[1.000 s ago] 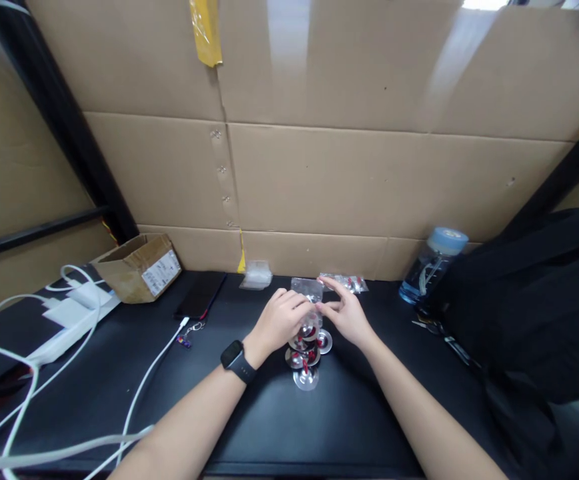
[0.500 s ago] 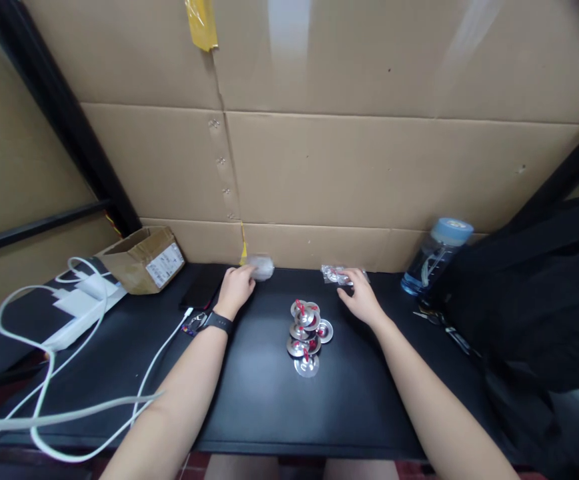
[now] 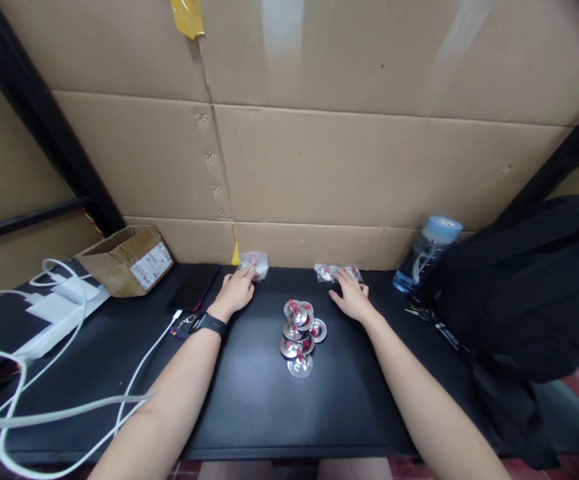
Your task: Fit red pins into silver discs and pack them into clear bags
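Note:
At the back of the table, my left hand (image 3: 237, 291) rests with its fingers stretched over a crumpled clear plastic bag (image 3: 259, 264). My right hand (image 3: 353, 298) has its thumb apart, and its fingertips lie on a clear packet (image 3: 325, 272) with shiny and red bits inside. Between my forearms sits a loose pile of small metal finger cymbals (image 3: 297, 331) with red loops. One cymbal (image 3: 319, 331) leans out at the pile's right side, and another (image 3: 300, 366) lies at its near end. Neither hand touches the pile.
On the left are an open cardboard box (image 3: 125, 260), a dark phone (image 3: 193, 288), a power strip (image 3: 62, 320) and loose white cables (image 3: 84, 405). A blue-lidded bottle (image 3: 427, 253), keys (image 3: 422, 312) and a black backpack (image 3: 524, 293) are on the right. Cardboard (image 3: 299, 173) walls the back.
The plastic bag, blurred by motion before, now lies still under my left fingers. My right fingers have spread a little on the packet. The whole view has shifted slightly.

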